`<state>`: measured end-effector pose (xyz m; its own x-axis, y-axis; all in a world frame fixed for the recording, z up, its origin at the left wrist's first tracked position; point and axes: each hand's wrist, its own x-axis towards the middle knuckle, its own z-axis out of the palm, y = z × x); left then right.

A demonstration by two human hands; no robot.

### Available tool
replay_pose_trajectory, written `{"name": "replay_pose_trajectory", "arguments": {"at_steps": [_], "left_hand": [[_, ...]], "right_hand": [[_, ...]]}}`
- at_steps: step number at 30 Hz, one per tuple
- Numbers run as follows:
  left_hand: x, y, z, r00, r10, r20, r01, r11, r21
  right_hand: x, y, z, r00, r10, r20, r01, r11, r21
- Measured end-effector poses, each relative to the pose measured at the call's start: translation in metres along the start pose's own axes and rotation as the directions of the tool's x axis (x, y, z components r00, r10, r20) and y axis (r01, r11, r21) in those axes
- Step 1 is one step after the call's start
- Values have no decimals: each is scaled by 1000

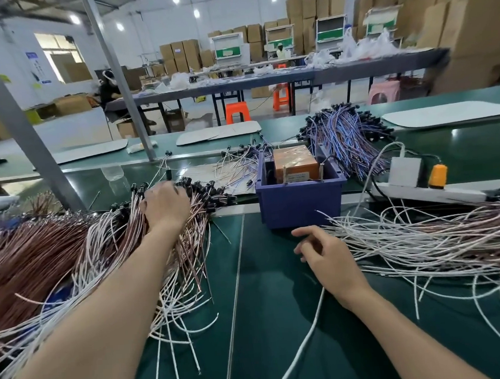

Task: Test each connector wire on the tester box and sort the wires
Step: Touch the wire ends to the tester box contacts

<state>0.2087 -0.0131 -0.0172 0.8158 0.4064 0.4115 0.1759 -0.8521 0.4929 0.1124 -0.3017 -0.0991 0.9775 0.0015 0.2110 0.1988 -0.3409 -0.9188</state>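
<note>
Arms: two bare arms reach in from the bottom edge, one on each side, over the flat green bench.
Left hand: the left hand lies on top of the big heap of thin brown and white wires, right at the end where the little black plugs are. Its fingers bend down over the far side and are hidden, so I cannot tell if it holds a wire or only rests there.
Right hand: the right hand is above the bench, in front of the bin. Its fingers are loose and a little bent, not pressed together. It is just beside the heap of thin white wires spread out on the right.
Tester box: the orange tester box sits inside a dark blue plastic bin in the middle of the bench, between the two heaps. Thin metal pins stand up at its front.
Back heap: a bunch of blue and purple wires with black plugs lies behind the bin, to the right.
Power: a long white power strip lies right of the bin, with a white block and an orange plug stuck in it.
Pole: a slanted grey metal pole stands at the far edge of the bench.
Room: orange plastic stools and stacks of brown cardboard boxes are far behind.
</note>
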Motion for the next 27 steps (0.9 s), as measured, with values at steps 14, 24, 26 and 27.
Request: {"name": "replay_pose_trajectory", "arguments": {"at_steps": [14,24,26,27], "left_hand": [[-186,142,32,807,590,38,-377,563,-736],[-199,127,77,879,441,180,-103,546,-831],[-199,126,76,850,501,162,-141,513,-847],[-199,127,75,829,542,140,-183,499,-847]], "right_hand": [[9,0,-19,973,200,-117,-95,805,585],[7,-4,-33,972,171,164,-235,603,762],[6,-7,-35,957,154,244,-288,565,773],[7,-8,-36,950,165,264,-311,542,781]]}}
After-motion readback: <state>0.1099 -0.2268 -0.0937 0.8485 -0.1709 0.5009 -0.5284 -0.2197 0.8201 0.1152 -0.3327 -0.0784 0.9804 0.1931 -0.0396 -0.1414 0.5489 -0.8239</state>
